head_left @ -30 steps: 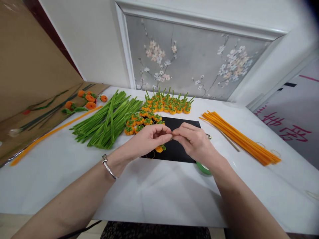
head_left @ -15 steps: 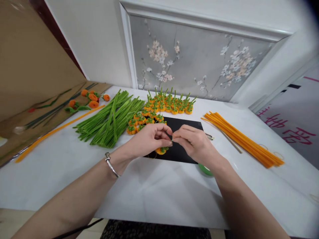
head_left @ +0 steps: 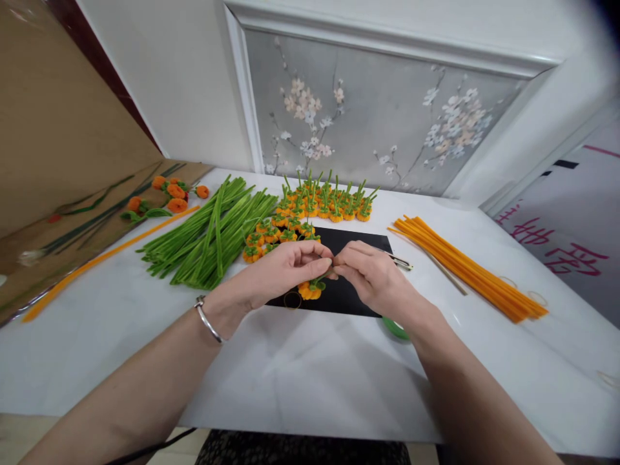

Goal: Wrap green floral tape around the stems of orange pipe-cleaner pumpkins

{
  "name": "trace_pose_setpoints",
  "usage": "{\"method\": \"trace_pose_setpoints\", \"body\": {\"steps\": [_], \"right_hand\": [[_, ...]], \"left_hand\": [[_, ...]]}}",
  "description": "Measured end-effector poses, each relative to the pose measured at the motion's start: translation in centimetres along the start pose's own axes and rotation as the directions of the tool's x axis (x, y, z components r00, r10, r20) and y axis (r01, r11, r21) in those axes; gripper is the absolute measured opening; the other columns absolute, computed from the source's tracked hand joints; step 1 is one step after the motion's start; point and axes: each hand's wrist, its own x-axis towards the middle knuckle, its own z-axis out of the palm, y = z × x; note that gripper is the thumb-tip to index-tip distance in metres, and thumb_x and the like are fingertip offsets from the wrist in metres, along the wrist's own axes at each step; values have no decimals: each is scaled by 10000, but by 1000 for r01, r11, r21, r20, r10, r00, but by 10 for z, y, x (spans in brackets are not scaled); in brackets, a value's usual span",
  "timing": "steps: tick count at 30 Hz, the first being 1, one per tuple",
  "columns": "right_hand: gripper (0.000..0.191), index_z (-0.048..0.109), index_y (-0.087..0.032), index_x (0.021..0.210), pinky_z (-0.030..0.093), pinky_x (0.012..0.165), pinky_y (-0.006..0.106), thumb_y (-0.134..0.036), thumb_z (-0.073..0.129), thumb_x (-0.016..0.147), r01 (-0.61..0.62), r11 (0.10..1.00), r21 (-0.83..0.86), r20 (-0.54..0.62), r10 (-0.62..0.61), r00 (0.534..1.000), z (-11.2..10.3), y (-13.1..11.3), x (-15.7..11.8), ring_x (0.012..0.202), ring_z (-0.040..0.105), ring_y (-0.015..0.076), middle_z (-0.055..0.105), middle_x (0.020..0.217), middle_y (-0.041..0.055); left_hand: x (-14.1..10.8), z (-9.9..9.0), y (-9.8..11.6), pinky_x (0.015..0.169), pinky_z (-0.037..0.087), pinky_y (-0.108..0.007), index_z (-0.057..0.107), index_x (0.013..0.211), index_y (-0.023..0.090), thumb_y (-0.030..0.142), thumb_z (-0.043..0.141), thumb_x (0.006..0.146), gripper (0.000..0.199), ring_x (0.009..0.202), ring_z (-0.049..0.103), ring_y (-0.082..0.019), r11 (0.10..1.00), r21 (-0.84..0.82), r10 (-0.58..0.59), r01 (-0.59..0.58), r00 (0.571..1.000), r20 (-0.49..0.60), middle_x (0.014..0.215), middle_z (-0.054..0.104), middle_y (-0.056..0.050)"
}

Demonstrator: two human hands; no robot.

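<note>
My left hand (head_left: 303, 261) and my right hand (head_left: 371, 274) meet fingertip to fingertip above a black mat (head_left: 361, 303). Just below the left fingers is an orange pipe-cleaner flower (head_left: 310, 290), whose green stem runs up to the pinched left thumb and fingers. My right thumb and forefinger are pressed together at the same spot; the tiny part between them is hidden. A thin yellowish loop (head_left: 292, 300) lies on the mat beside the flower. Behind the left hand stand several finished orange flowers with green backs (head_left: 264, 236).
Green pipe cleaners (head_left: 208, 239) lie piled left, orange ones (head_left: 465, 268) right. More orange flowers with upright green stems (head_left: 334, 203) stand at the back. A metal tool (head_left: 401, 261) and green tape roll (head_left: 394, 328) are by my right hand. Orange blooms (head_left: 175, 194) lie far left.
My left thumb has moved up and in towards the right fingertips, and the fingers have closed together. The view has shifted slightly; the flower stays below the hands.
</note>
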Motion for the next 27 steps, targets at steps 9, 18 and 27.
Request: {"method": "trace_pose_setpoints", "body": {"steps": [9,18,27], "right_hand": [[202,549,-187,793,409,700,287,-204,428,953,-2,999,-33,38,3,999,6,1,-1,772,493,165,591,809,42],[211,566,-191,770,410,696,264,-194,451,947,69,985,159,-2,-69,998,0,-1,0,753,499,143,565,784,27],[243,541,-185,719,392,666,249,-192,452,945,63,973,221,1,-64,998,-2,-5,-1,710,503,123,548,737,9]], "left_hand": [[4,0,-3,656,468,-218,638,883,135,160,697,729,167,686,615,-94,996,7,-92,92,995,-41,777,686,-20],[1,-3,-6,653,466,-216,568,920,145,187,668,794,165,686,625,-99,977,-190,-74,94,991,111,731,693,-19],[-2,-3,-4,587,459,-211,543,942,157,255,648,827,184,669,630,-113,959,-235,-114,157,976,187,753,694,-38]]}}
